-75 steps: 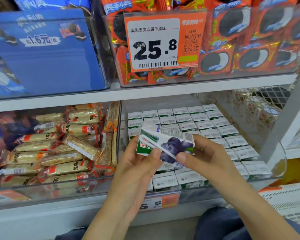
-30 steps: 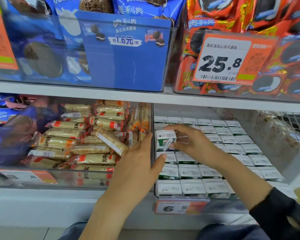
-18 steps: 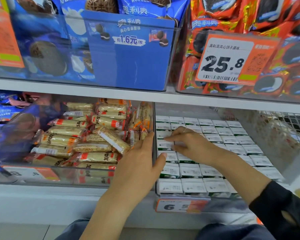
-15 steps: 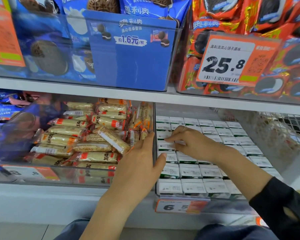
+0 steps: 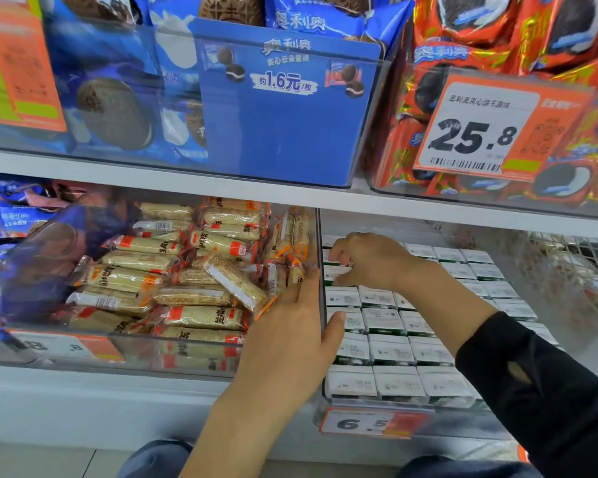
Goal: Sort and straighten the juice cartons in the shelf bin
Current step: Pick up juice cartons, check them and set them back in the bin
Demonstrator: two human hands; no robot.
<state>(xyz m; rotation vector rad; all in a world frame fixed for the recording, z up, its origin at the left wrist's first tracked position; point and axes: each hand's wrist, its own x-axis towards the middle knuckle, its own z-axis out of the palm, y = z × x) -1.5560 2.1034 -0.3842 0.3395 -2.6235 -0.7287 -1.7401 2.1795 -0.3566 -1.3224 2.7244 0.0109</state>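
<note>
Since half a second ago the right hand has slid deeper into the clear shelf bin, toward the back rows along its left wall, while the left hand has kept its place at that wall.

Largest first: the bin holds the juice cartons packed upright in tidy rows, white tops showing, spreading out in front of and to the right of the right hand. The left hand is spread, fingers straight and lying against the outside of the wall, thumb hooked just over to the carton side; it grips nothing. The right hand's fingers are curled down over a carton in the left column, pinching or pressing it; which of the two cannot be told, since the knuckles hide the contact.

To do this step well, I would judge, the carton should be seated flush with its neighbours and square to the wall, pressed straight down rather than twisted, with the left hand bracing the bin so the rows do not shift.

Just beyond the left hand's fingertips sits the bin of snack bars.
</note>
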